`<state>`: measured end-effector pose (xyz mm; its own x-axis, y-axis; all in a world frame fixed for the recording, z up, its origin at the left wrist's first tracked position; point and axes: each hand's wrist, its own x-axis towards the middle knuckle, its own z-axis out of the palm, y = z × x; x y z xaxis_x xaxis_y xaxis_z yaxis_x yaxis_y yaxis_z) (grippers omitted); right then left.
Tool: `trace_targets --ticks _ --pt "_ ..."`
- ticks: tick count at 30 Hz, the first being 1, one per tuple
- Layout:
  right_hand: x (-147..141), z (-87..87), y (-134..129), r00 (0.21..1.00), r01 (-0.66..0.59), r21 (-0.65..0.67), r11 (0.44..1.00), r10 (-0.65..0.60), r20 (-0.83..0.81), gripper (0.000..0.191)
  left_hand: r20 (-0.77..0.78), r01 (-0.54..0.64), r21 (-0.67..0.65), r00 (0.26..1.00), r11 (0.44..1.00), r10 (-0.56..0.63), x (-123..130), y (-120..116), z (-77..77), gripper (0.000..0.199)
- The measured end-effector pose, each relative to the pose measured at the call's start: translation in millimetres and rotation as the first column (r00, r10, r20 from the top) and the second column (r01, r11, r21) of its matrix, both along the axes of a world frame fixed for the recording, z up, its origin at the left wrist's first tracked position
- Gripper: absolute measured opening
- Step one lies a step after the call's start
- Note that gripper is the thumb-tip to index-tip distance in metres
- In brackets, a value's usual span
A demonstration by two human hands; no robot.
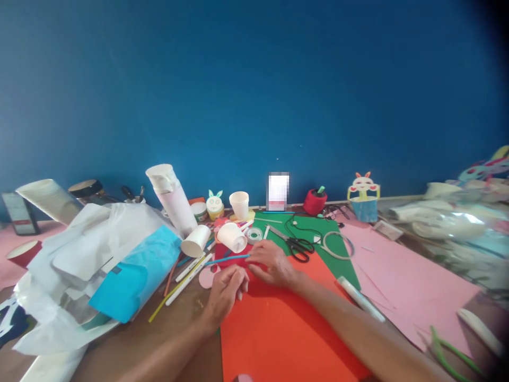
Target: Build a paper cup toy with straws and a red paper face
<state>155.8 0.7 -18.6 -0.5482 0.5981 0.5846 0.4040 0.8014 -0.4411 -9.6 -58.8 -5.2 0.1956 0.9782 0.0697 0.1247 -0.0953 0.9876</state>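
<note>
My right hand (274,262) reaches over the top of the orange-red paper (278,329), its fingertips closed on the end of a blue pipe cleaner (228,259). The rest of that pipe cleaner stretches left above the pens. Close beside it, my left hand (228,289) is curled with thumb and fingers together; whatever may be in it is hidden. A pink paper circle (207,277) lies just behind the left hand. White pens (189,281) and a yellow pipe cleaner (165,305) rest to its left. Behind the hands, a white paper cup (231,237) lies tipped over.
Black scissors (300,248) and a tape roll (254,235) lie on green paper (334,241). Plastic bags with a blue packet (137,276) crowd the left. Pink paper (405,276) spreads at right. A rabbit-decorated box (363,207) stands by the blue wall (254,95).
</note>
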Motion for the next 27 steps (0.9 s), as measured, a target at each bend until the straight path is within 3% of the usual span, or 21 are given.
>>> trace_targets --ticks 7,14,16,20,23,27 --pt "1 4.0 2 0.984 0.04 0.07 0.997 -0.027 -0.178 0.013 0.088 -0.082 -0.165 0.991 0.983 0.097 -5 19 -17.9 0.037" --pt "-7 2.8 -7 0.981 -0.064 0.049 0.997 0.072 -0.179 0.011 0.311 -0.136 -0.236 0.928 0.962 0.207 -10 27 -26.8 0.04" --pt "-8 0.1 -7 0.988 -0.065 0.034 0.997 0.069 -0.14 0.011 0.338 -0.136 -0.232 0.917 0.963 0.211 -10 26 -24.0 0.038" --pt "-3 1.2 -3 0.996 -0.081 -0.022 0.997 0.081 0.033 0.016 0.244 -0.168 -0.2 0.946 0.965 0.215 -10 23 -19.2 0.033" --pt "4 9.7 0 0.972 -0.086 -0.112 0.99 0.108 0.207 0.019 0.148 -0.2 -0.187 0.962 0.962 0.228 -11 22 -17.5 0.036" --pt "16 24.4 5 0.924 0.004 -0.204 0.979 0.074 0.376 0.02 0.032 -0.29 -0.145 0.954 0.946 0.298 -15 25 -15.0 0.039"
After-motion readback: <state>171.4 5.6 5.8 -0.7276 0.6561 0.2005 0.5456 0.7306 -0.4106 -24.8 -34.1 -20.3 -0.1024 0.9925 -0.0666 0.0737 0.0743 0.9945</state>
